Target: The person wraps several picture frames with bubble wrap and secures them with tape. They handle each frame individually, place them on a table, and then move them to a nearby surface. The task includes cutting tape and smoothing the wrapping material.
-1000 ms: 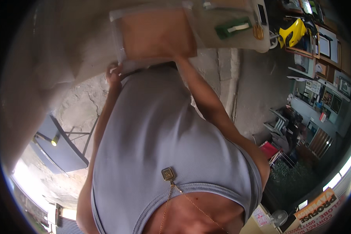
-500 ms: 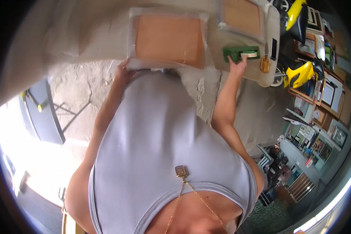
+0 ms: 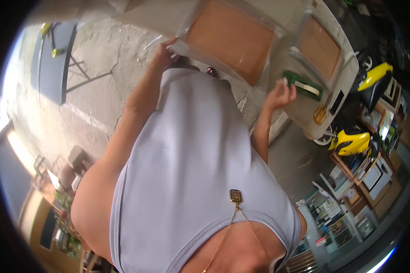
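Note:
A flat brown rectangular panel with a pale border (image 3: 230,38), covered in clear plastic wrap, lies at the table's near edge. My left hand (image 3: 165,54) grips its near left corner, fingers at the plastic edge. My right hand (image 3: 281,95) is beside the near left end of a green tape dispenser (image 3: 310,89) holding a pale roll. Its fingers are bent together, with a small whitish bit at the tips; whether that is tape I cannot tell. A second wrapped brown panel (image 3: 321,45) lies beyond the dispenser.
Yellow-handled scissors (image 3: 320,113) and a dark phone-like slab (image 3: 336,102) lie along the right edge of the table (image 3: 300,114). Yellow and black motorbike parts (image 3: 353,142) stand to the right. A grey folding table (image 3: 54,63) stands at the left on the cracked floor.
My right hand has moved from the tape roll to the dispenser's near left end, its fingers now bent. The left hand still holds the panel corner. The whole view has turned.

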